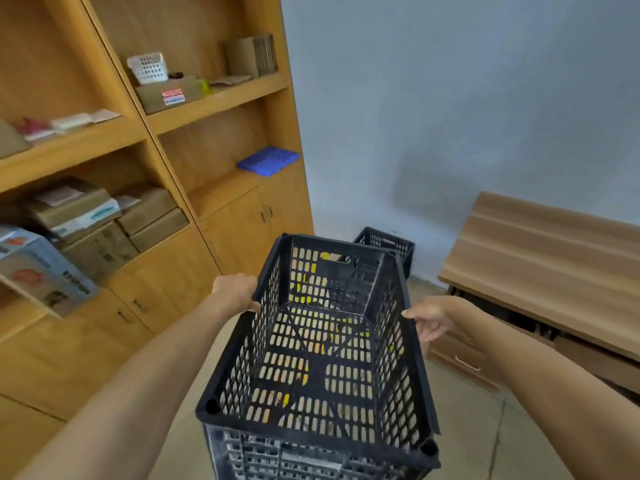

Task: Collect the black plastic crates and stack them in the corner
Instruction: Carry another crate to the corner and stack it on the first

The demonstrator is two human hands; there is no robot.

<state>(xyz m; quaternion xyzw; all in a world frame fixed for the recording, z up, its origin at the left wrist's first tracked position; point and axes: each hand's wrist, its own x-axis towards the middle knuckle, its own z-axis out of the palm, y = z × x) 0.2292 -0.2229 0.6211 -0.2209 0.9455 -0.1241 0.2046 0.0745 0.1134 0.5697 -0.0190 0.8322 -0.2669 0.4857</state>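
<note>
A large black perforated plastic crate (322, 348) is held up in front of me, open side up and empty. My left hand (239, 292) grips its left rim and my right hand (429, 320) grips its right rim. Through the slotted bottom I see yellow patches and the floor. A second black crate (388, 245) stands on the floor in the corner ahead, by the grey wall, partly hidden behind the far end of the held crate.
A tall wooden shelf unit (214, 105) with boxes, a white basket (149, 67) and a blue plastic panel (268, 161) fills the left. A low wooden cabinet (540, 258) with drawers stands at the right. Tiled floor (467, 427) lies between them.
</note>
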